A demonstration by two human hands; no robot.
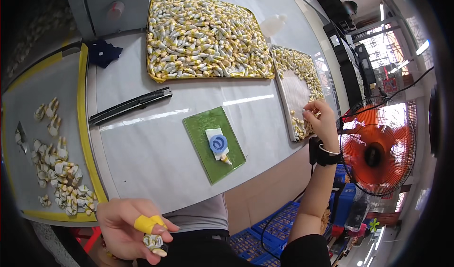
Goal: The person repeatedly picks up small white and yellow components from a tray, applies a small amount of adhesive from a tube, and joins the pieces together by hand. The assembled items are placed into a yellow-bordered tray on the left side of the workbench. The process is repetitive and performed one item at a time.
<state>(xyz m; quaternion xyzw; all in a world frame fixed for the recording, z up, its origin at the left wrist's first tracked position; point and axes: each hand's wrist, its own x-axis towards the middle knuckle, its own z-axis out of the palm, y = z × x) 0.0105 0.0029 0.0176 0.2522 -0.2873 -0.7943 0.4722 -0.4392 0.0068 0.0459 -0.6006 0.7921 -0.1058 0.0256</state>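
Observation:
Low at the front, my left hand (124,222) has yellow tape around fingers and pinches a small white-and-yellow piece (153,242) with dark markings. My right hand (322,120) reaches over the near end of a shallow tray (294,85) at the right, its thumb and index finger closed; whatever lies between the tips is too small to make out. Small white-and-yellow pieces (299,125) are scattered below those fingertips. Between my hands lies a green mat (208,168), bearing a round blue dish (218,144) on a white pad and one small piece (226,159).
A large yellow-edged tray (150,73), packed with similar pieces, sits at the back. To the left is another yellow-rimmed tray (84,96) holding loose pieces. A black utility knife (132,106), a dark cloth (104,52) and a white bottle (273,26) lie about. An orange fan (373,154) stands right.

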